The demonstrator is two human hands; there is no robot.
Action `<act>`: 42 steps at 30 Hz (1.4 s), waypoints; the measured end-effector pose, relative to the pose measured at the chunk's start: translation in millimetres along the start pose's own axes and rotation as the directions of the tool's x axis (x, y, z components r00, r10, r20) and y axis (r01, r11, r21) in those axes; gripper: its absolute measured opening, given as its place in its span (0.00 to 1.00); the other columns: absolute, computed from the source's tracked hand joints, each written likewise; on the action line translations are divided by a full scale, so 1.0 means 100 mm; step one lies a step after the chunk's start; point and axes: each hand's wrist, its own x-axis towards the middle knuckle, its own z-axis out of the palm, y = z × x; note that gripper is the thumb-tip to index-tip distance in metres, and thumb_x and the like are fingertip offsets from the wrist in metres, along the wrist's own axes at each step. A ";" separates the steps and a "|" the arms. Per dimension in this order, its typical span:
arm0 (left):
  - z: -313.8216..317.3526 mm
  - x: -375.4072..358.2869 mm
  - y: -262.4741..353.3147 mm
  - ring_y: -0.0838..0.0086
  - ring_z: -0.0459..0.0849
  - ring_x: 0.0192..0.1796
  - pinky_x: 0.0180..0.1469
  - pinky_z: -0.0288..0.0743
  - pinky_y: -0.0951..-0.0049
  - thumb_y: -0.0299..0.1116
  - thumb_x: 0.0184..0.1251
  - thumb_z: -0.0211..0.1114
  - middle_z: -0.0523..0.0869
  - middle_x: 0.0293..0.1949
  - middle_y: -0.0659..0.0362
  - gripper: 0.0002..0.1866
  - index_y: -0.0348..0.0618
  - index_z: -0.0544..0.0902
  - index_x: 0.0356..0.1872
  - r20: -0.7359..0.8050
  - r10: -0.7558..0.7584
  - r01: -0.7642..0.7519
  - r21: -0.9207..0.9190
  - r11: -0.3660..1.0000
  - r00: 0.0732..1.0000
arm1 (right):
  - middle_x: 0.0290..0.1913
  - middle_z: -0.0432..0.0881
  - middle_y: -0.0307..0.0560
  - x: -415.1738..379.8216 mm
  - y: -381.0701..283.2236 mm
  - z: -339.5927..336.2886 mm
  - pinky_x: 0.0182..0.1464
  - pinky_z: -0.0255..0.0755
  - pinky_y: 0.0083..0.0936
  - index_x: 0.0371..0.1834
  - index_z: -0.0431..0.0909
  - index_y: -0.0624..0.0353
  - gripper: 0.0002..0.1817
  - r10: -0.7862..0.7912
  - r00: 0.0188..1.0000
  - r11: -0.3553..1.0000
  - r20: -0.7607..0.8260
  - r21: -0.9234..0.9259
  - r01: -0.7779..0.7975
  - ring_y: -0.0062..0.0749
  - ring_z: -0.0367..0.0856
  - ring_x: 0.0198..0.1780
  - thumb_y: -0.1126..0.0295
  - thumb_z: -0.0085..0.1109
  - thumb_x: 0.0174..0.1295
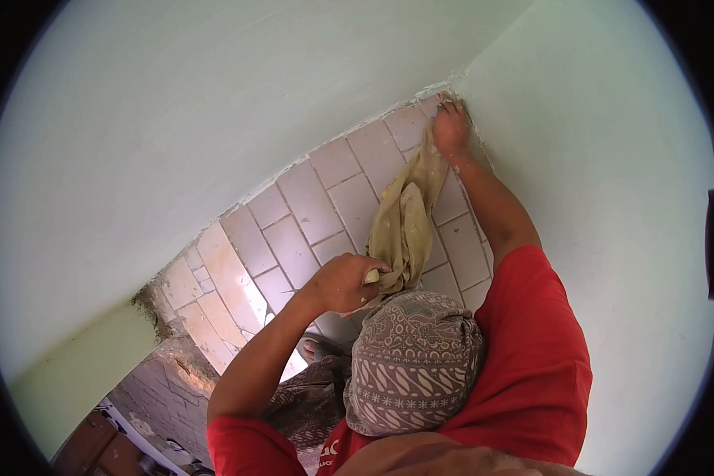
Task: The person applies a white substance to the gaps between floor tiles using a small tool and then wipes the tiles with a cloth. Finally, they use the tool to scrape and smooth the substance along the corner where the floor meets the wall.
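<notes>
An olive-khaki cloth lies bunched and twisted over the floor tiles, stretching from the wall corner back toward my knee. At the corner my right hand has its fingers bent down at the floor edge, with the cloth's far end gathered at its palm. My left hand is closed above the tiles at the cloth's near end. Out of that fist pokes the pale, rounded end of a handle; the rest of this tool is mostly hidden by the fingers.
Pale green walls meet at the corner, with rough white residue along their base. Pinkish floor tiles run between them. My bent knee in patterned trousers is close in front. A broken wall end and a lower tiled area lie left.
</notes>
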 end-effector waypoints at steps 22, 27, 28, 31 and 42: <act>0.19 -0.02 -0.21 0.48 0.90 0.46 0.51 0.82 0.54 0.36 0.64 0.71 0.91 0.40 0.43 0.19 0.44 0.87 0.56 -0.036 0.015 -0.014 0.033 0.999 0.999 | 0.61 0.86 0.54 -0.03 -0.24 0.18 0.72 0.70 0.38 0.52 0.87 0.66 0.16 0.079 0.992 0.994 -0.103 0.085 -0.070 0.48 0.78 0.65 0.76 0.57 0.63; 0.19 0.01 -0.18 0.47 0.90 0.45 0.51 0.82 0.54 0.36 0.65 0.72 0.91 0.39 0.44 0.19 0.45 0.87 0.56 -0.022 0.012 -0.011 0.057 0.998 1.000 | 0.62 0.86 0.52 -0.22 -0.70 0.14 0.71 0.70 0.37 0.53 0.87 0.65 0.17 -0.136 0.989 0.959 0.056 0.258 0.117 0.48 0.77 0.66 0.75 0.56 0.64; 0.21 0.00 -0.20 0.47 0.89 0.46 0.51 0.82 0.53 0.36 0.65 0.72 0.91 0.40 0.44 0.19 0.45 0.87 0.56 -0.032 0.031 -0.028 0.082 0.996 0.999 | 0.62 0.86 0.51 -0.21 -0.69 0.10 0.71 0.71 0.38 0.53 0.87 0.64 0.17 -0.127 0.990 0.955 0.068 0.280 0.103 0.48 0.78 0.66 0.75 0.56 0.64; 0.20 -0.05 -0.20 0.46 0.89 0.47 0.52 0.82 0.53 0.37 0.64 0.73 0.90 0.42 0.43 0.19 0.45 0.87 0.55 -0.025 -0.011 0.013 0.057 0.998 1.000 | 0.60 0.87 0.49 -0.09 -0.59 0.08 0.70 0.71 0.38 0.53 0.87 0.64 0.17 0.019 0.999 0.940 -0.038 0.342 -0.005 0.46 0.78 0.65 0.76 0.58 0.62; 0.19 -0.09 -0.23 0.47 0.89 0.46 0.52 0.82 0.54 0.37 0.64 0.73 0.91 0.40 0.44 0.19 0.45 0.87 0.55 0.010 -0.011 0.010 0.091 0.996 1.000 | 0.61 0.87 0.50 -0.34 -0.97 -0.04 0.69 0.70 0.38 0.51 0.87 0.67 0.17 -0.033 0.998 0.878 -0.050 0.476 0.053 0.50 0.78 0.61 0.79 0.60 0.58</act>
